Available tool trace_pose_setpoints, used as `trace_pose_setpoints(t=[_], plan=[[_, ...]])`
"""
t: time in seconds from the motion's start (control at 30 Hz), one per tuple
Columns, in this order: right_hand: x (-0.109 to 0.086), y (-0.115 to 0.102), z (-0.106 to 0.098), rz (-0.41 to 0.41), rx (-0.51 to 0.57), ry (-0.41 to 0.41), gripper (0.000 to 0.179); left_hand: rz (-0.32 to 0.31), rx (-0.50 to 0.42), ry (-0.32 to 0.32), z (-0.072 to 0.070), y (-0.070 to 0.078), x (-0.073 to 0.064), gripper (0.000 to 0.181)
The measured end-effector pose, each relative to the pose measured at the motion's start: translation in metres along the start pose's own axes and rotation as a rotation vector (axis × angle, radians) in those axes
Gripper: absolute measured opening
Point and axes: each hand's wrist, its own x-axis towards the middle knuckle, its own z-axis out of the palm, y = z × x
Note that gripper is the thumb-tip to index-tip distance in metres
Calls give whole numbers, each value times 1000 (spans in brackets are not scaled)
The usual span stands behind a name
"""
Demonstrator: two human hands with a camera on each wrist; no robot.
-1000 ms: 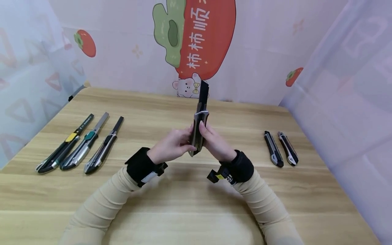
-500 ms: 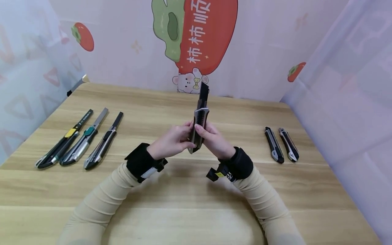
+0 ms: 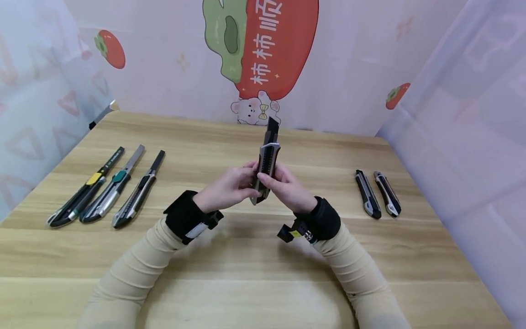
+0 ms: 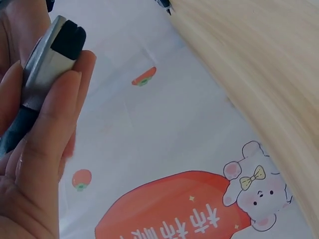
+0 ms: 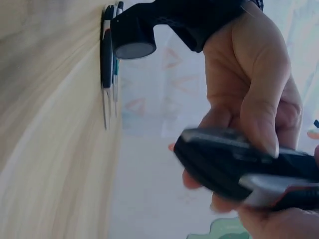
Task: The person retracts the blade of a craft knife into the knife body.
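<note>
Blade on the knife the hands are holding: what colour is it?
Black. The blade of the held knife shows best in the head view.

Head view faces forward and down; close wrist views share hands (image 3: 225, 188)

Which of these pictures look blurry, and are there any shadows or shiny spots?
Head view: fairly crisp, with soft shadows on the wooden table near the beige sleeves and a pale sheen toward the picture's bottom; right wrist view: held utility knife clearly blurred; left wrist view: muted colours, cartoon bear fairly clear.
</note>
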Motion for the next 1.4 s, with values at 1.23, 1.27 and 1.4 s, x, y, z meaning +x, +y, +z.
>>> trace_pose_setpoints(t=[1.23, 1.27, 1.4], plan=[[1, 2, 1, 83, 4, -169, 89, -36, -68, -7, -7, 5, -4, 29], [1, 2, 1, 82, 0, -166, 86, -37, -70, -7, -7, 5, -4, 28], [0, 1, 1, 77, -20, -162, 82, -36, -72, -10, -8, 5, -3, 27]])
